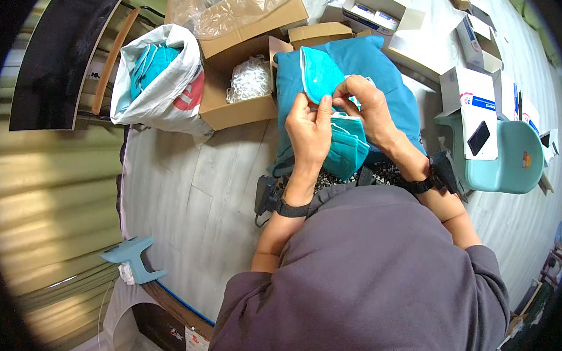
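A teal folded face mask (322,73) with a white edge stands up between my hands, over my lap. My left hand (310,124) is closed on its lower end, thumb and forefinger pinched together. My right hand (369,107) bends in from the other side, its fingertips pinched at the mask's lower right edge beside my left thumb. Its fingers partly hide what lies there, and a bit of white shows under them. Below the hands, a stack of teal masks (346,148) rests on my lap, against a large blue cloth bag (390,74).
A white sack (183,72) of teal masks stands at the left, beside a cardboard box (243,117) holding white elastic loops (249,78). More open boxes (406,19) lie beyond. On the right, a pale green stool (509,170) carries white cartons and a phone (479,138).
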Demonstrator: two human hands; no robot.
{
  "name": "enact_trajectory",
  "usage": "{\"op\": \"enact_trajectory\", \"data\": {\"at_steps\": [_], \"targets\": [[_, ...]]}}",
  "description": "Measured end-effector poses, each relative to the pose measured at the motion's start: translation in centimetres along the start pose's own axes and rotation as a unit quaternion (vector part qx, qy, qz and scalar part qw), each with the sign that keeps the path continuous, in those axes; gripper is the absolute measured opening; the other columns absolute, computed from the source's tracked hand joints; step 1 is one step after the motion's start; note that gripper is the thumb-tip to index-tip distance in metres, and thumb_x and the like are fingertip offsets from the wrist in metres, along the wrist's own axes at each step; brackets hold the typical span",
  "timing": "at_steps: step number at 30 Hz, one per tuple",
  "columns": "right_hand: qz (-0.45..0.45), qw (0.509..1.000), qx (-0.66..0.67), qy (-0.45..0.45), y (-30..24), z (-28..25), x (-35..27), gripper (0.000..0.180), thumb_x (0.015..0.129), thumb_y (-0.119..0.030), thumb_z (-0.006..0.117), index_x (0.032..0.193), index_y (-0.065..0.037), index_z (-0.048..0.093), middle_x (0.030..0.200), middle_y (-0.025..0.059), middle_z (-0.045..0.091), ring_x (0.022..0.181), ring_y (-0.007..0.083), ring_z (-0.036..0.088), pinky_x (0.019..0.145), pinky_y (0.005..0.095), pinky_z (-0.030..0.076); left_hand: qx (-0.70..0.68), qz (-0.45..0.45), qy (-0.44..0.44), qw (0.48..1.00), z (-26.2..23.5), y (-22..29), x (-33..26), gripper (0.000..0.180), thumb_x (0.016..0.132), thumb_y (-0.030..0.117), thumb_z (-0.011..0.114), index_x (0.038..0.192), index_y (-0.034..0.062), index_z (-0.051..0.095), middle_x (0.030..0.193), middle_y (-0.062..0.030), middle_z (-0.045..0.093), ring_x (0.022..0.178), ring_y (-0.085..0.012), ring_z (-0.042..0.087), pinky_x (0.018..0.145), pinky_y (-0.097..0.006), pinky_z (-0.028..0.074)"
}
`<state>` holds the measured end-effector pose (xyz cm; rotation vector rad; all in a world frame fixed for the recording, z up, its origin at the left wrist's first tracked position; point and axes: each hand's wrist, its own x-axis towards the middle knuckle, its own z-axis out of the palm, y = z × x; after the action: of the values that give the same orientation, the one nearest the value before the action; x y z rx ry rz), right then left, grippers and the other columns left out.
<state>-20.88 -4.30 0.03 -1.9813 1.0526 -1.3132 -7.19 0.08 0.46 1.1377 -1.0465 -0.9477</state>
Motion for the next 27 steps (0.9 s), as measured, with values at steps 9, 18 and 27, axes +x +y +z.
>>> {"op": "enact_trajectory", "data": {"at_steps": [9, 18, 27], "targets": [[0.052, 0.995, -0.08, -0.01, 8.7, -5.5, 3.2, 0.019, 0.09, -0.017, 0.067, 0.104, -0.004, 0.072, 0.086, 0.0082, 0.07, 0.077, 0.0156, 0.063, 0.072, 0.0312, 0.051, 0.213, -0.028, -0.139, 0.967, -3.0, 3.3, 0.6, 0.009, 0.085, -0.001, 0.068, 0.094, -0.0012, 0.069, 0.077, -0.0031, 0.067, 0.064, -0.0072, 0.058, 0.059, -0.023, 0.048], [0.12, 0.949, 0.252, -0.147, 0.7, -4.8, 2.4, 0.023, 0.093, -0.006, 0.062, 0.115, -0.003, 0.069, 0.103, 0.0032, 0.07, 0.072, 0.0071, 0.06, 0.066, 0.0231, 0.051, 0.29, 0.175, -0.113, 0.934, -3.2, 4.5, 1.2, 0.02, 0.081, -0.004, 0.064, 0.097, 0.0039, 0.074, 0.081, -0.0064, 0.067, 0.056, -0.009, 0.052, 0.052, -0.023, 0.041], [0.043, 0.979, 0.145, -0.138, 0.1, -1.7, 0.2, 0.01, 0.082, -0.004, 0.073, 0.09, -0.005, 0.065, 0.084, 0.0007, 0.06, 0.073, 0.0092, 0.053, 0.061, 0.0237, 0.044, 0.252, 0.05, -0.126, 0.958, -2.7, 3.5, 0.1, 0.01, 0.084, 0.006, 0.072, 0.091, -0.0004, 0.069, 0.079, 0.0003, 0.064, 0.054, 0.0014, 0.043, 0.048, -0.02, 0.034]]}}
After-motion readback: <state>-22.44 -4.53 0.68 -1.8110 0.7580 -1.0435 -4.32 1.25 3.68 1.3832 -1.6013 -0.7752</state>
